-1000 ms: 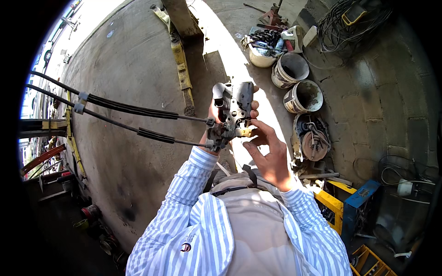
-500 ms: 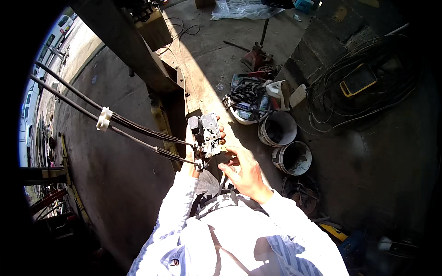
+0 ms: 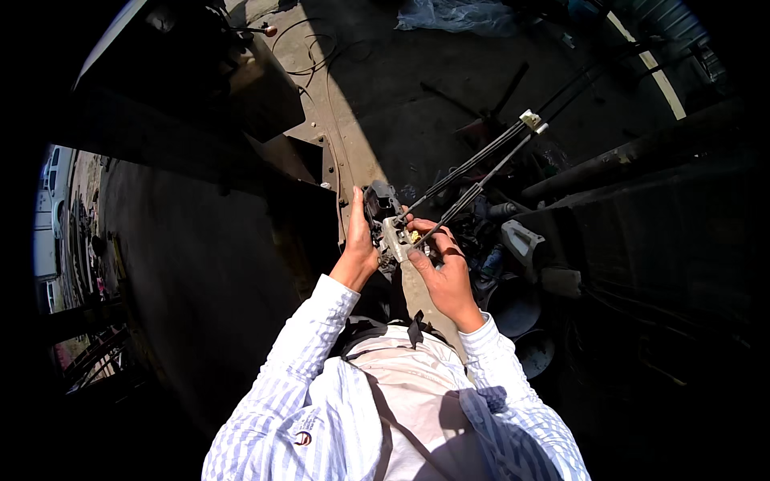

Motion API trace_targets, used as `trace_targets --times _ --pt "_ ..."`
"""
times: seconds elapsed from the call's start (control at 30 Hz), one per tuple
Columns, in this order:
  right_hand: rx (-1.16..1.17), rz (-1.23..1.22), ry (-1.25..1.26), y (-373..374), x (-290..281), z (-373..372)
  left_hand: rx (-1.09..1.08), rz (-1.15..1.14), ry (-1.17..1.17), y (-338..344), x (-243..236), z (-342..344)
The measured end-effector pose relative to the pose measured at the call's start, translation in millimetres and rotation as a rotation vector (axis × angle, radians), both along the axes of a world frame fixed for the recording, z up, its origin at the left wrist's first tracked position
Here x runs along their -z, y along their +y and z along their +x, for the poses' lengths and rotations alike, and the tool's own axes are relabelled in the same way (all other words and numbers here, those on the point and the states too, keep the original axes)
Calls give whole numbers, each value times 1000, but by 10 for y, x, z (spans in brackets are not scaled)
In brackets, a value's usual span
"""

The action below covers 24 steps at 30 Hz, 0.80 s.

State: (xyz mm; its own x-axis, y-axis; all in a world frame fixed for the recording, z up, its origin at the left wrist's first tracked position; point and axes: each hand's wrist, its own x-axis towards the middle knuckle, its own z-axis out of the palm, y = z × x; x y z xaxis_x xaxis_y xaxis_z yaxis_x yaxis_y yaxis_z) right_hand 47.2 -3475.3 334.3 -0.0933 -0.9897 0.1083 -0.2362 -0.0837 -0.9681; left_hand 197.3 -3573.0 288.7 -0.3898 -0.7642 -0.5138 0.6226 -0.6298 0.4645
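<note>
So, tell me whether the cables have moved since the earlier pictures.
Yes: the cables now reach up and right, on the white container's side; earlier they reached left, away from it.

We identify the latch mechanism point(image 3: 391, 228) by its silver-grey casting point(image 3: 394, 240) and black housing point(image 3: 377, 208). On it we note a yellow fitting point(image 3: 415, 236), two black cables point(image 3: 463, 204) and a white cable clip point(image 3: 532, 122). We record the long-sleeved shirt point(image 3: 273, 401) as white with light blue stripes, its chest emblem point(image 3: 302, 438) as dark and reddish, and the undershirt point(image 3: 401, 369) as pale beige. We list the plastic sheet point(image 3: 457, 16) as translucent bluish white and the jug point(image 3: 521, 243) as white.
</note>
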Motion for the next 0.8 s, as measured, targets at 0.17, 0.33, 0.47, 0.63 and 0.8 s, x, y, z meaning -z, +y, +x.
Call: trace_targets --times 0.17,0.33,0.47,0.63,0.8 --pt "223 224 -230 -1227 -83 -194 144 70 -40 -1569 -268 -312" --pt "143 203 -366 -2379 -151 -297 316 -15 469 -2933 -309 -814" --pt "264 93 -124 -3646 -362 -849 382 -107 432 -3981 -393 -1345" --pt "211 -31 -24 -5151 -296 -1684 468 -169 708 -5410 -461 -2199" --pt "221 -50 74 -6343 -806 -2380 392 97 715 -6608 -903 -2884"
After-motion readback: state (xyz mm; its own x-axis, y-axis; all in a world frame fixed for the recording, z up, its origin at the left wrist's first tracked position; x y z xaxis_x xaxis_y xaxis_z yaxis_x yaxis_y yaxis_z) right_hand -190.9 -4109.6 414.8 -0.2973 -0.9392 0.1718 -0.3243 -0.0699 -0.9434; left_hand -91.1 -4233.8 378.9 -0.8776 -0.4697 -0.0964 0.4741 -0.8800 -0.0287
